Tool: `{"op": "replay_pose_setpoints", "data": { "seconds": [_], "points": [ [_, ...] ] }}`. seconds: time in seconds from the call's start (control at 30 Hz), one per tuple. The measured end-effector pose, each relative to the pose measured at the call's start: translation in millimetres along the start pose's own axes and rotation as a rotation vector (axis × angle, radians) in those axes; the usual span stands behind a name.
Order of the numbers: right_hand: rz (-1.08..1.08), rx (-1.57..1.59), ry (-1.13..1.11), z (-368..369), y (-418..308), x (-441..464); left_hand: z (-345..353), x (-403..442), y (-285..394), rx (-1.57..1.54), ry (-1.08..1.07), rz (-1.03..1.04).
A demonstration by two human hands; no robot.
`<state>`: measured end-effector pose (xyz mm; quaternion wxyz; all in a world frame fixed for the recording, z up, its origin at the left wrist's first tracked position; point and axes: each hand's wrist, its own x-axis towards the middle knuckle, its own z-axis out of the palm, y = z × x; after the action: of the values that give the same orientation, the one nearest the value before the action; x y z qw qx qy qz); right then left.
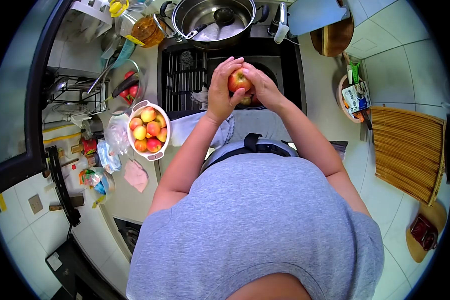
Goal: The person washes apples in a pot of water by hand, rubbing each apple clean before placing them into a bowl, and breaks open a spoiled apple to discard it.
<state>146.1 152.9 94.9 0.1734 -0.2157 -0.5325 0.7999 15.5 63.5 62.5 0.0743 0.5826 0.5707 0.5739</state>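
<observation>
**Left hand (221, 85) and right hand (266, 89) grip one apple (239, 80) above the sink (297, 80)**

A pale counter (321, 85) spreads out on both sides of the hands. The dark sink lies below them, with a drying rack (185, 82) across its part to the left of the left hand. To the right of the right hand, well apart, is a slatted bamboo mat (410, 150). A large metal pot (190, 17) stands beyond both hands.

To the left of the left hand and closer to the body, a white basket (155, 156) is full of red and yellow apples. Left of the left hand too, just past the basket, a clear bowl (139, 70) holds a long dark vegetable (125, 86) and some round red ones (133, 92). A black ladle (224, 16) lies inside the pot, ahead of the fingers.

Both hands are closed around the apple: the left cups it with the thumb against its near side, and the right rests its fingers along the other side. More round fruit (246, 101) shows in the sink, just under the hands.
</observation>
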Motion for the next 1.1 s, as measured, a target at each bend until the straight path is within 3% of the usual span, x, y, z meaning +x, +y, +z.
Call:
{"op": "replay_pose_setpoints", "data": {
  "seconds": [0.1,0.17,0.23,0.3,0.37,0.43,0.5,0.53,0.7,0.77,0.83,0.9,0.97,1.03,1.1],
  "points": [
    [-0.147,-0.166,0.037,-7.3,16.3,13.8,2.2,-1.3,7.9,0.025,-0.007,0.028],
    [-0.143,-0.048,0.118,-3.0,22.5,17.1,3.7,-1.7,15.3,0.103,-0.015,-0.004],
    [0.179,-0.002,0.206,-2.0,19.5,16.3,9.4,-7.2,12.6,0.097,0.036,-0.045],
    [0.173,-0.090,0.136,-6.7,23.4,18.3,16.5,-8.4,10.5,0.090,0.088,-0.085],
    [-0.040,-0.088,0.074,1.9,27.0,18.0,24.1,-9.0,10.8,-0.032,0.252,-0.303],
    [-0.041,-0.084,0.035,3.5,31.1,17.9,33.2,-3.5,10.9,-0.049,0.344,-0.280],
    [-0.270,-0.323,0.144,12.1,37.8,15.9,36.9,-0.6,14.1,-0.308,0.459,-0.464],
    [-0.227,-0.186,0.196,15.3,39.7,14.2,37.0,0.4,17.2,-0.184,0.420,-0.421],
    [-0.382,-0.245,0.451,3.8,55.3,18.9,31.6,4.2,4.0,0.104,0.219,-0.189],
    [0.360,0.228,0.199,-12.5,38.5,7.4,31.6,3.1,3.3,0.273,0.081,-0.098],
    [0.379,0.218,0.212,-13.6,50.2,12.0,35.0,-4.1,-6.7,0.238,0.041,-0.137],
    [0.299,0.108,0.352,-11.5,64.2,16.9,44.5,-15.0,-14.8,0.139,0.059,-0.398],
    [0.311,-0.004,0.271,-22.3,75.7,16.1,58.8,-24.5,-26.1,0.138,0.152,-0.442],
    [0.089,-0.019,0.226,-28.2,108.5,17.8,74.2,-36.7,-59.6,-0.380,0.322,-0.709],
    [0.220,0.056,0.261,-40.6,124.0,17.1,81.8,-45.8,-73.9,-0.461,0.311,-0.767]
  ]
}}
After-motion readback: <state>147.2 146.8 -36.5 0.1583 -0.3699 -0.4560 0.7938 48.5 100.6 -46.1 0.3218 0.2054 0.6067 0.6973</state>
